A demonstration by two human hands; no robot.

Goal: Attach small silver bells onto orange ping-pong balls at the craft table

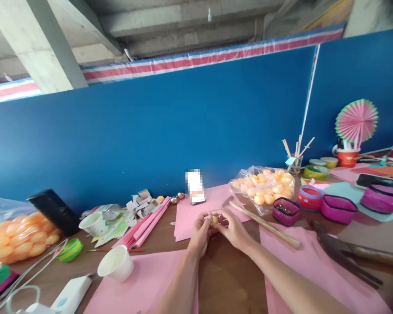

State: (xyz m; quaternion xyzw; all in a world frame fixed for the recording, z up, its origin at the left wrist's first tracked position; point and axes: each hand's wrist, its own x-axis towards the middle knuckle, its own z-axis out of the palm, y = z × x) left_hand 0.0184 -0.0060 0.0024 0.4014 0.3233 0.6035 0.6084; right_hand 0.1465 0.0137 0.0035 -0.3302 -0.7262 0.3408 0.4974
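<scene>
Both hands meet at the middle of the brown table, fingertips closed around a small yellowish round piece (214, 221). My left hand (201, 231) pinches it from the left side. From the right, the thumb and fingers of my right hand (232, 227) also grip it. What exactly the piece is cannot be made out at this size. Just beyond the fingers lies a pink paper sheet (183, 222). Close to my right hand is a hammer (265, 223) with a wooden handle, its head pointing away to the left.
Orange balls fill a clear bag (271, 187) at back right and another bag (22, 235) at far left. A white cup (115, 264) stands on pink paper. Purple containers (339, 209) and a larger hammer (356, 250) lie right. A phone (195, 187) leans before the blue partition (196, 117).
</scene>
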